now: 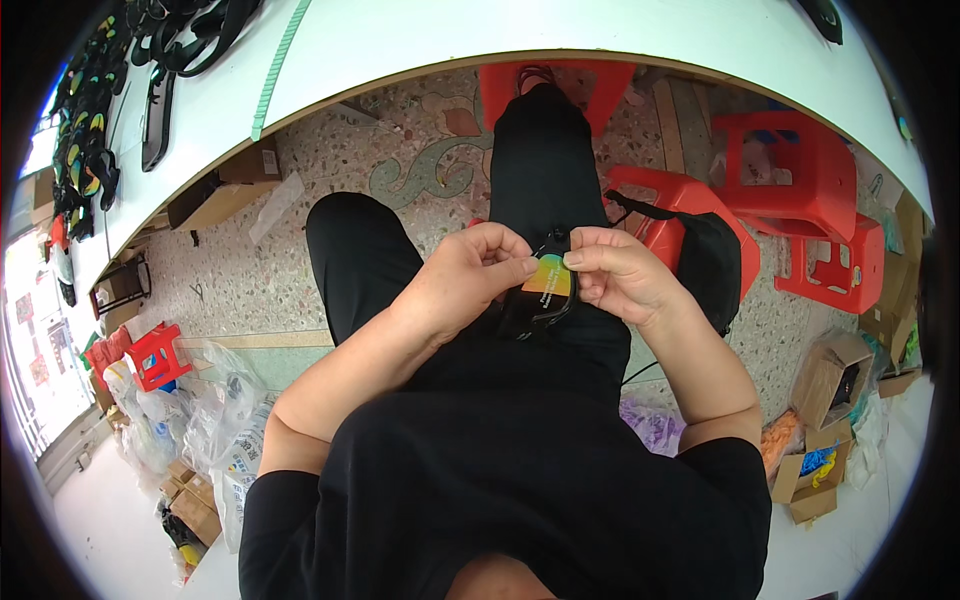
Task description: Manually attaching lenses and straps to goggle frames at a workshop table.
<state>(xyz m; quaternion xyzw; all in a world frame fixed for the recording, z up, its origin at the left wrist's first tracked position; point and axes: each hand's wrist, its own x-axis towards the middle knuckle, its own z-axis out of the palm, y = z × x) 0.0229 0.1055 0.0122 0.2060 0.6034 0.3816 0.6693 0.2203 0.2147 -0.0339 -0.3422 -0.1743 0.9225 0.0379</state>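
Fingers of the left hand and right hand pinch opposite sides of a yellow-green card, apparently to keep it steady. It sits above black trousers, probably for close handling.

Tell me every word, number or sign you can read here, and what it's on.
Yellow-green panel, between left hand and right hand: small pale lettering, mostly too small to read.
Plastic bag, lower left: blue printing, too blurred to read.
Cardboard box, upper left: white label, too small to read.
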